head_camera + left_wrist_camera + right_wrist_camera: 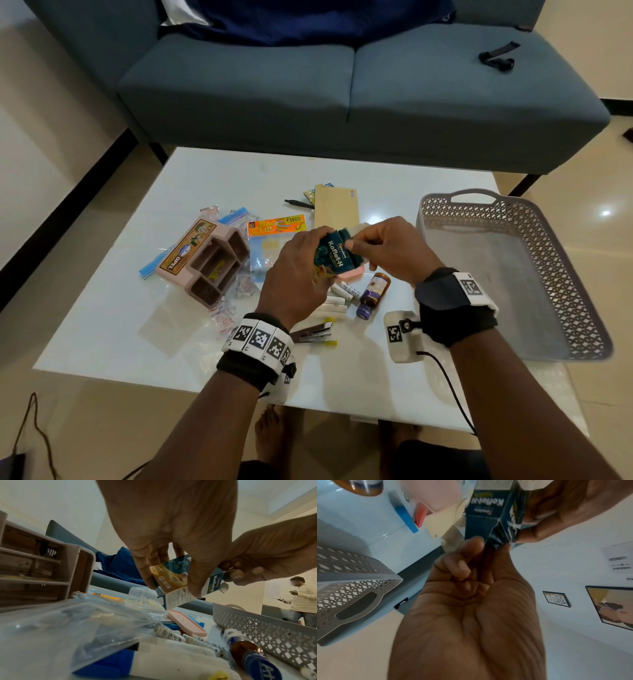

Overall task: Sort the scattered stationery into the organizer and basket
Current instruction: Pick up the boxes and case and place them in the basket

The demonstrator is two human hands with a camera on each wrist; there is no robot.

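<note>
I have the small teal carton (334, 256) lifted off the table (113, 329), held between both hands over the middle of the scattered pile. My left hand (297, 270) wraps the carton's body, fingers curled along one side and thumb on the other; my right hand (383, 248) pinches the end flap at the carton's upper end between thumb and forefinger, the remaining fingers curled in. The carton's long axis runs tilted, lower end toward 7 o'clock and flap end toward 1 o'clock in the head view.

What the next move turns on, as I judge it: the grey lattice basket (534, 240) lies at 3 o'clock from the carton, close beside my right hand, while the pink compartment organizer (209, 263) lies at 9 o'clock, on its side, nearer my left. The basket shows nothing inside. If the carton goes there, the right hand has the shorter reach, but it only holds a flap, so the left would have to carry or hand over.

The left wrist view shows the carton's orange lower panel (169, 577) and the batteries (169, 632), the amber bottle (243, 649) and a pink case (186, 624) below it. The right wrist view alone shows the flap squeezed flat between my fingertips (467, 555).
</note>
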